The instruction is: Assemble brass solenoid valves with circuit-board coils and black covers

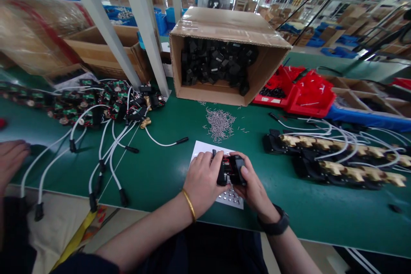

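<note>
Both hands hold a black plastic housing (236, 170) over a white sheet (199, 147) near the front edge of the green table. My left hand (204, 177) grips its left part, fingers bent over the top. My right hand (253, 186) closes round the right part, thumb on the near face. Between the two parts a gap shows red wires and small inner pieces, too small to make out. Small round silvery pieces (233, 197) lie in rows on the sheet under the hands. Just beyond the sheet is a heap of small metal pins or screws (220, 124).
A cardboard box (215, 94) of black housings lies on its side at the back. Circuit assemblies with white cables (111, 167) spread leftward. Black units with brass fittings (334, 167) line the right, near red bins (308, 94). Another person's hand (13, 158) is at far left.
</note>
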A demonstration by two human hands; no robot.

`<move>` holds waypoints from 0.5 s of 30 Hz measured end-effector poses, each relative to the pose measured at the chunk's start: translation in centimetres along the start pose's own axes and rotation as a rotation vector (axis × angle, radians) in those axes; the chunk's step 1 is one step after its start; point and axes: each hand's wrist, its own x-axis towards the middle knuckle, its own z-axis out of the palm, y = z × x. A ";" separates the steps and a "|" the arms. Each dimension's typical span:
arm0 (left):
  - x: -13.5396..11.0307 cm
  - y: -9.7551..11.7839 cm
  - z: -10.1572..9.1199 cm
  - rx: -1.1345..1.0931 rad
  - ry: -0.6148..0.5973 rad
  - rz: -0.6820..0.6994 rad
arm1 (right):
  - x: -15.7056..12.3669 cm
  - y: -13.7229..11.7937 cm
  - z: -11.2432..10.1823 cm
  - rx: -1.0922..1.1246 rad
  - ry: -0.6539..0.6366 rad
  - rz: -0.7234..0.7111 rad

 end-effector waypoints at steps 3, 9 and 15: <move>0.1 0.3 -0.2 0.053 -0.016 0.047 | -0.3 0.4 -0.1 0.056 0.000 0.086; 0.4 0.3 0.3 -0.033 -0.004 0.031 | -0.3 0.8 0.3 -0.201 0.064 -0.114; 0.6 -0.9 0.7 -0.256 0.054 0.055 | 0.2 0.5 1.6 -0.566 0.163 -0.212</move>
